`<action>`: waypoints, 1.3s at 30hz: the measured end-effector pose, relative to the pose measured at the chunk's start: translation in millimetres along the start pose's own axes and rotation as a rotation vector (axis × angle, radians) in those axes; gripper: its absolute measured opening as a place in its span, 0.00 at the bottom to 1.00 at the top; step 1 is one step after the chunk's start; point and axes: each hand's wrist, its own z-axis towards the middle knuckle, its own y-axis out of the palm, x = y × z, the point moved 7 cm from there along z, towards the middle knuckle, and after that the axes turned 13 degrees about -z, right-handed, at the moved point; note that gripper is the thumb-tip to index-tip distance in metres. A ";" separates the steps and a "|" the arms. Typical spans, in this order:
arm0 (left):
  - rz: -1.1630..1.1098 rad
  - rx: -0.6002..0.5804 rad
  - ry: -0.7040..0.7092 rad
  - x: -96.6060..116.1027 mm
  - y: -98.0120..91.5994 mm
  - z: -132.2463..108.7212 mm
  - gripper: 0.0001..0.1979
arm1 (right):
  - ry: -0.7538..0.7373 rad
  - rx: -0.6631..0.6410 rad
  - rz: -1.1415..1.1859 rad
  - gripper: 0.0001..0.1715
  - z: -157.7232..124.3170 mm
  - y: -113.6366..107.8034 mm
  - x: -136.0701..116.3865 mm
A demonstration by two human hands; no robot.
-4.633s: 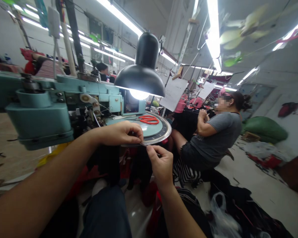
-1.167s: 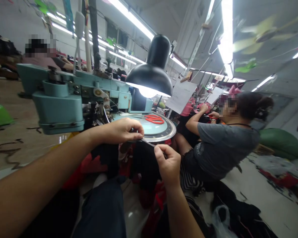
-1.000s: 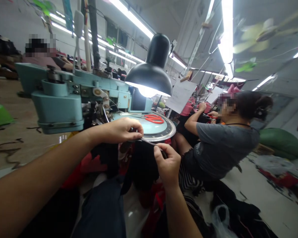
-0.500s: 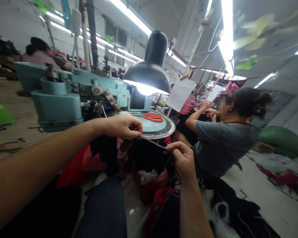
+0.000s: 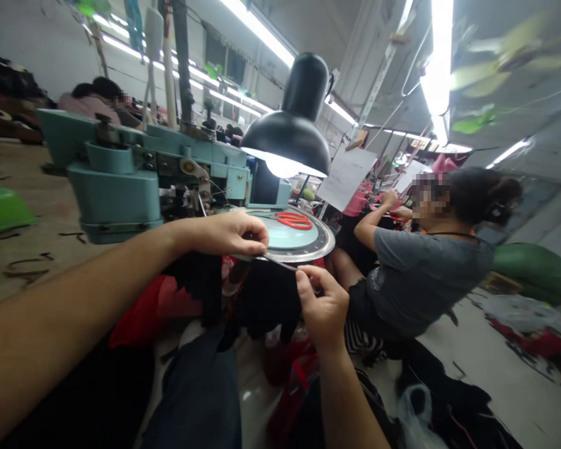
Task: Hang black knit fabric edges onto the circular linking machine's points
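The strip (image 5: 283, 264) stretches between my hands, its long axis slanting down rightward along the dial's (image 5: 326, 248) near rim. My left hand (image 5: 234, 234) pinches it at the rim; my right hand (image 5: 325, 305) pinches it lower, so neither is nearer. I count one strip, one dial, one lamp (image 5: 287, 140), one pair of scissors (image 5: 294, 220).

Open space between the forearms (image 5: 348, 393), crowded beyond
A thin strip (image 5: 283, 264) bridges the left hand (image 5: 236, 236) and right hand (image 5: 325, 302). Past them, the lamp (image 5: 287, 134) overhangs the round plate (image 5: 326, 246), where scissors (image 5: 294, 220) lie; the machine (image 5: 115, 196) stands to the left, a co-worker (image 5: 421, 274) to the right.
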 end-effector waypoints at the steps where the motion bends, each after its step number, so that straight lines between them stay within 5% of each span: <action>1: 0.005 0.002 -0.006 0.0 0.1 0.8 0.15 | 0.006 -0.004 -0.010 0.09 1.8 0.4 1.4; 7: -0.030 -0.066 -0.033 3.0 4.8 3.7 0.12 | -0.020 -0.182 -0.011 0.17 2.3 8.7 -4.9; 16: -0.032 -0.034 -0.049 3.3 2.6 4.2 0.12 | 0.018 -0.044 0.044 0.10 -1.1 4.8 -5.6; 34: -0.047 -0.048 -0.068 9.2 7.9 14.3 0.10 | 0.056 0.034 -0.046 0.09 9.6 0.9 1.4; 39: -0.033 -0.028 -0.052 8.9 10.2 18.5 0.11 | 0.069 0.073 -0.099 0.07 16.0 -12.7 25.5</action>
